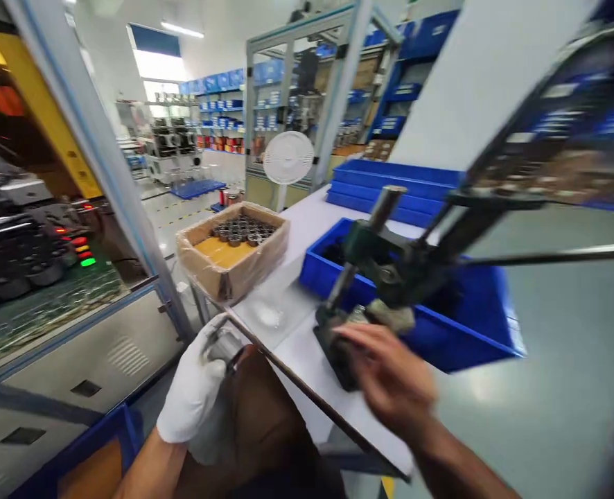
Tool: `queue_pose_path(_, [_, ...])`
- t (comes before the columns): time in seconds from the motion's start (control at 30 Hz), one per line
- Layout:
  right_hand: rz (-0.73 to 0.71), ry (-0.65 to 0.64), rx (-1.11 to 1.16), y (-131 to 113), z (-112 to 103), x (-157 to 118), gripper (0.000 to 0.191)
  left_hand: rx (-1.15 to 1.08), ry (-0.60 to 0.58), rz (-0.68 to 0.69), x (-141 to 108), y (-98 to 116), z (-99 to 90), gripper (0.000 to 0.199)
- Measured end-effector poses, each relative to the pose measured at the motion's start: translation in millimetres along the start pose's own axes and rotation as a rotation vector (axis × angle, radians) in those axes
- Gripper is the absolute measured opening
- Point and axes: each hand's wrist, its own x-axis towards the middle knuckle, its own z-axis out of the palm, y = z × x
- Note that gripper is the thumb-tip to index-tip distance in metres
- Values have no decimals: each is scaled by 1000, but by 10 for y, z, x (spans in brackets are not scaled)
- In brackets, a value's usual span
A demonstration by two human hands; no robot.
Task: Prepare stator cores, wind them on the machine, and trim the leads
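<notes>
My left hand (195,384), in a white glove, is closed around a short silvery metal cylinder (226,346) near the table's edge, above my lap. My bare right hand (384,371) reaches across the table with its fingers stretched out, somewhat blurred. It is beside the dark base (338,346) of a hand-lever press (377,256); whether the fingertips touch the base I cannot tell. The press has a round steel column and a long lever slanting up to the right. A pale rag-like lump (390,317) lies just behind my right hand.
A blue bin (468,339) with dark contents stands behind the press, and stacked blue trays (395,184) lie farther back. A plastic-lined carton (234,277) holds many metal rings at the table's left end. A white fan (289,158) stands beyond. Machinery (21,242) fills the left side.
</notes>
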Motion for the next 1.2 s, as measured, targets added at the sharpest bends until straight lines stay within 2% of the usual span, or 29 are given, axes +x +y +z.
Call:
queue_pose_path(0.07, [-47,-69,61,-174,128,4,27,-187,-71,-91,-44,-44,163,66])
queue_pose_path(0.13, [-98,-99,148,-306,340,51,28,-175,-127,-116,-109,-66,269,56])
queue_pose_path(0.2, [-136,-74,186,-399,520,80,25,-64,-150,-74,-171,-81,312,65])
queue_pose_path(0.27, [-155,-45,198,-454,595,71,24,33,-151,-47,-218,-104,306,80])
queue_pose_path(0.33, [-180,-94,220,-465,564,45,30,80,-114,-41,-256,-135,276,88])
queue_pose_path(0.47, [-271,-269,227,-412,396,12,47,174,-70,18,-314,-179,241,83])
queue_pose_path(0.63, [-317,-201,65,-355,331,-32,42,172,-88,34,-314,-184,315,80])
queue_pose_path(0.83, [-322,-225,97,-293,303,-91,42,197,-84,-24,-285,-128,415,88])
queue_pose_path(1.03, [-268,-251,79,-265,291,-138,41,298,-132,-44,-268,-61,438,71])
queue_pose_path(1.2, [-282,-242,68,-206,323,-171,39,379,-118,-36,-254,-177,408,63])
